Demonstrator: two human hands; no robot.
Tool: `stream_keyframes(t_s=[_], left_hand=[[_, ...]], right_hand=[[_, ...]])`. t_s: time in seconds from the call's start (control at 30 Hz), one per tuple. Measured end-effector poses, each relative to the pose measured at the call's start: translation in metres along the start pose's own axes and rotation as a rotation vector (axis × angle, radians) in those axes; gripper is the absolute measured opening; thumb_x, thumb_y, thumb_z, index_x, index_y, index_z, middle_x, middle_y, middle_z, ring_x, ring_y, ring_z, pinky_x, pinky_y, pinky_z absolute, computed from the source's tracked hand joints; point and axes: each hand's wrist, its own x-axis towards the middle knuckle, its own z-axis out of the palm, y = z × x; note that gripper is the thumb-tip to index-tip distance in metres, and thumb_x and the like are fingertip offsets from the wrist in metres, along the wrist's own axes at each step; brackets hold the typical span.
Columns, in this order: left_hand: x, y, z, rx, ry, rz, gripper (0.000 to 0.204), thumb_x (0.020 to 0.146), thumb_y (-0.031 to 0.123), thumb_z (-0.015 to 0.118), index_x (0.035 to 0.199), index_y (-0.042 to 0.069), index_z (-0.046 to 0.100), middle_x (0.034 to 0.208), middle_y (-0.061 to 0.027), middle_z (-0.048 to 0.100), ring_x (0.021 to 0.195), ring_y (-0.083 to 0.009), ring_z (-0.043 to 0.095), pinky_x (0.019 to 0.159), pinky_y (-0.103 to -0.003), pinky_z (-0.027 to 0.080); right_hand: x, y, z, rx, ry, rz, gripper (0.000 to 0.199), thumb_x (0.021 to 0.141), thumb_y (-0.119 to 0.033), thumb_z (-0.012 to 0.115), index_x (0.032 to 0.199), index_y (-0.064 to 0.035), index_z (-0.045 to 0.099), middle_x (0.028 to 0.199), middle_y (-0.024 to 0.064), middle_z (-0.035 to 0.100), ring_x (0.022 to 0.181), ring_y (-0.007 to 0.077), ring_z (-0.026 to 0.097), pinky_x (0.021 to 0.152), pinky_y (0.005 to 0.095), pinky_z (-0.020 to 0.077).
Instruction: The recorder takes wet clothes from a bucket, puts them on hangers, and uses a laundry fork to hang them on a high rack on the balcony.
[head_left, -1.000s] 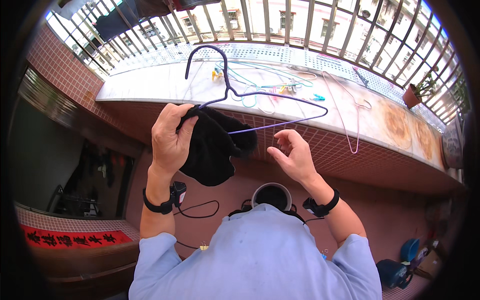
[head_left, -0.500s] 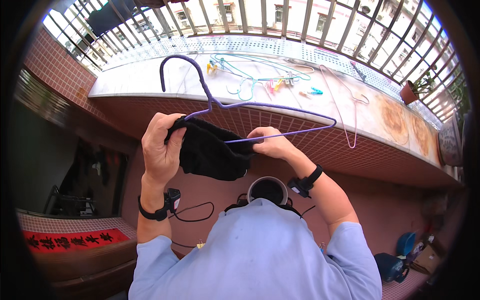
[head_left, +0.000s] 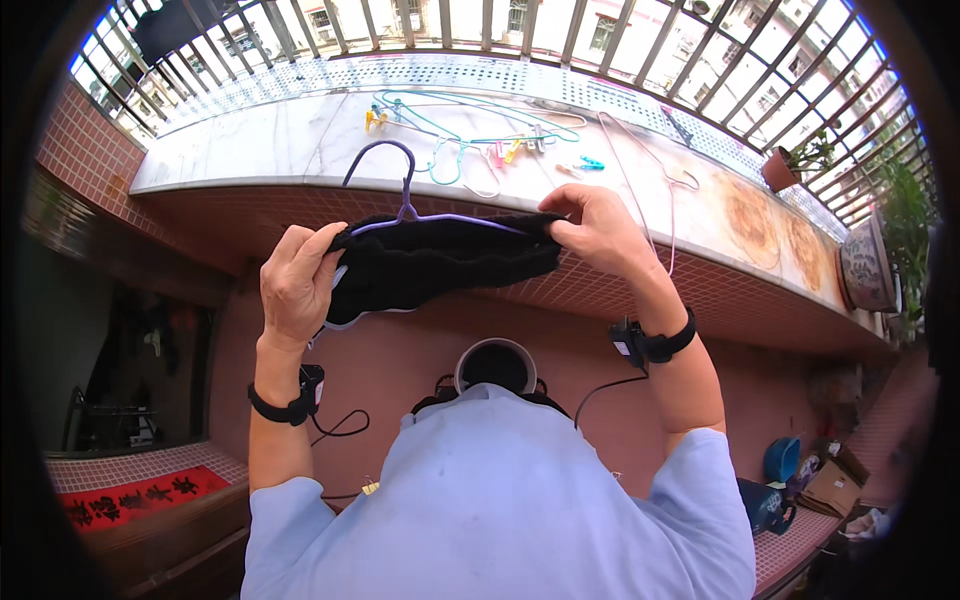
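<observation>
A purple clothes hanger (head_left: 408, 212) has its shoulders inside the opening of a black garment (head_left: 440, 268), which has thin white edging low on its left side. Its hook sticks up above the cloth. At the garment's left top corner, my left hand (head_left: 296, 282) pinches the edge between thumb and fingers. The right top corner is gripped by my right hand (head_left: 602, 235). Between the two hands the cloth is stretched wide. What kind of garment it is, I cannot tell. The hanger's right end is covered by the cloth.
Beyond my hands, a marble ledge (head_left: 240, 165) carries blue-green hangers (head_left: 440, 135), a pink hanger (head_left: 640, 145) overhanging its edge, and several clothespins (head_left: 515, 150). Metal railings (head_left: 485, 25) rise behind. A potted plant (head_left: 780, 170) stands at right. Below me is a bucket (head_left: 464, 362) with dark contents.
My right hand has moved right and up, pulling the garment's opening over the hanger's right arm, which was bare before. The hanger now sits lower within the cloth. The view has shifted slightly.
</observation>
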Motion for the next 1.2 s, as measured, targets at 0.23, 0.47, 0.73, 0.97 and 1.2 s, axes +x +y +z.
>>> stream_keyframes(t_s=[0.23,0.47,0.73,0.97,1.2], left_hand=[[0.012,-0.001,0.0,-0.157,0.054,-0.035,0.024,0.093,-0.004,0.072,0.116,0.002,0.073,0.088,-0.0092,0.064,0.075,-0.0217,0.063,0.067,-0.031,0.051],[0.017,0.003,0.017,-0.258,0.037,-0.028,0.022,0.094,-0.005,0.071,0.115,0.0,0.072,0.087,-0.0091,0.062,0.074,-0.0209,0.06,0.067,-0.03,0.048],[0.021,-0.019,0.029,-0.455,-0.116,-0.196,0.022,0.106,0.009,0.062,0.121,-0.004,0.07,0.097,-0.0089,0.07,0.085,-0.0152,0.063,0.078,-0.028,0.051],[0.023,-0.052,0.023,-0.501,-0.055,-0.359,0.034,0.107,0.016,0.063,0.136,-0.002,0.064,0.098,-0.004,0.065,0.086,-0.0123,0.058,0.085,-0.028,0.051],[0.03,-0.027,0.03,-0.266,0.055,-0.001,0.028,0.088,-0.003,0.078,0.115,0.004,0.075,0.099,-0.0112,0.071,0.088,-0.0241,0.071,0.079,-0.033,0.056]], right_hand=[[-0.011,-0.005,-0.009,0.026,0.039,-0.19,0.035,0.102,-0.02,0.065,0.133,-0.0019,0.066,0.111,0.0097,0.073,0.106,0.0225,0.068,0.09,0.0331,0.0536],[-0.001,0.0,0.016,-0.196,0.161,-0.279,0.024,0.094,-0.009,0.068,0.116,0.0013,0.07,0.101,0.0255,0.072,0.097,0.0425,0.069,0.085,0.0446,0.0544],[0.0,-0.024,0.025,-0.098,0.155,-0.332,0.02,0.099,-0.011,0.067,0.114,0.0029,0.068,0.091,0.0229,0.069,0.08,0.0351,0.065,0.078,0.0369,0.0528],[-0.023,-0.029,0.002,0.028,0.332,-0.256,0.019,0.099,-0.011,0.067,0.111,0.0039,0.069,0.092,0.0191,0.073,0.083,0.0305,0.068,0.08,0.037,0.0527],[-0.042,-0.038,-0.001,0.019,0.36,-0.196,0.016,0.098,-0.005,0.066,0.111,0.0031,0.07,0.09,0.0133,0.072,0.082,0.0217,0.064,0.08,0.0329,0.0515]])
